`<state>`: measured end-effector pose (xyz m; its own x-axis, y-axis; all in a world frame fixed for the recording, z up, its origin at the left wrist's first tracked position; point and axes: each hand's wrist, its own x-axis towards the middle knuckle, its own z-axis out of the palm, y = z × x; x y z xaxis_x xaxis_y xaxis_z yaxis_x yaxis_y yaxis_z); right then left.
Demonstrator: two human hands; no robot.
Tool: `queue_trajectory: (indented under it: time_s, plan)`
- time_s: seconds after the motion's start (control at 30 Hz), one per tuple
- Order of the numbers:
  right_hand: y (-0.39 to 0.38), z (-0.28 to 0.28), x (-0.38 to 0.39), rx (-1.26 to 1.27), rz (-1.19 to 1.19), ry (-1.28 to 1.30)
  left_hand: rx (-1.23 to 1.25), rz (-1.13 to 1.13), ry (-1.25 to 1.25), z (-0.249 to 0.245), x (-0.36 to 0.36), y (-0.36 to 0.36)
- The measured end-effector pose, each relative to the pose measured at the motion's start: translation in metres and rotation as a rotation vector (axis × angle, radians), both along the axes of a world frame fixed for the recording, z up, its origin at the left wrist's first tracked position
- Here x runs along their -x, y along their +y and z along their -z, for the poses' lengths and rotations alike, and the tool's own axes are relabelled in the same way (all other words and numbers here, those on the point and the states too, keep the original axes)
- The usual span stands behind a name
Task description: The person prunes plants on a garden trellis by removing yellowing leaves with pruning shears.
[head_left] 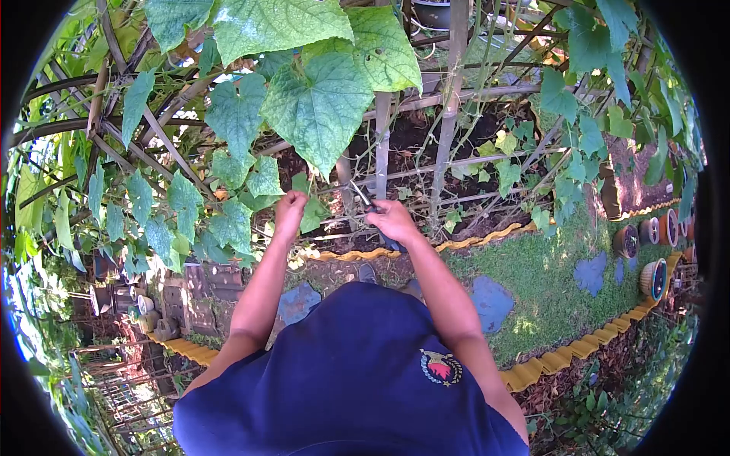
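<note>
My left hand [290,214] is closed in a pinch beside the vine's lower leaves; whatever lies between its fingertips is too small to make out. In my right hand [394,222] is a pair of pruning shears [368,203] with dark handles. Their metal blades point up and to the left, toward the trellis. A large green leaf [318,102] hangs just above both hands. Behind the shears stands an upright wooden stake [382,144], with thin dry stems around it.
Crossed poles [171,140] and more stakes [450,114] carry the leafy vine. A wavy yellow edging [487,240] borders the soil bed. Flat blue-grey stones [493,302] lie in the grass [544,277], and potted plants [652,280] stand at the right.
</note>
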<state>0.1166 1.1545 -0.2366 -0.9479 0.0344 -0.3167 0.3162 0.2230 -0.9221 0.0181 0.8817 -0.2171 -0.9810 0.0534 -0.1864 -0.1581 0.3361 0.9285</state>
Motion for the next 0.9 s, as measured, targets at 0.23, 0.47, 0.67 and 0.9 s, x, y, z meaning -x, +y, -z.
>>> queue_trajectory:
  time_s: [0.23, 0.47, 0.67, 0.9]
  plan:
    - [0.016, 0.073, -0.090, 0.257, 0.135, -0.184, -0.094, -0.077, 0.068, 0.029, -0.054, -0.034]
    - [0.026, 0.107, -0.149, 0.264, 0.220, -0.254, 0.010, -0.222, 0.447, 0.084, -0.048, -0.079]
    - [0.045, 0.123, -0.186, 0.196, 0.287, -0.306, -0.109, -0.472, 0.151, 0.056, 0.001, -0.066]
    - [0.058, 0.102, -0.203, 0.100, 0.312, -0.408, -0.586, -0.332, 0.036, 0.126, 0.167, -0.079]
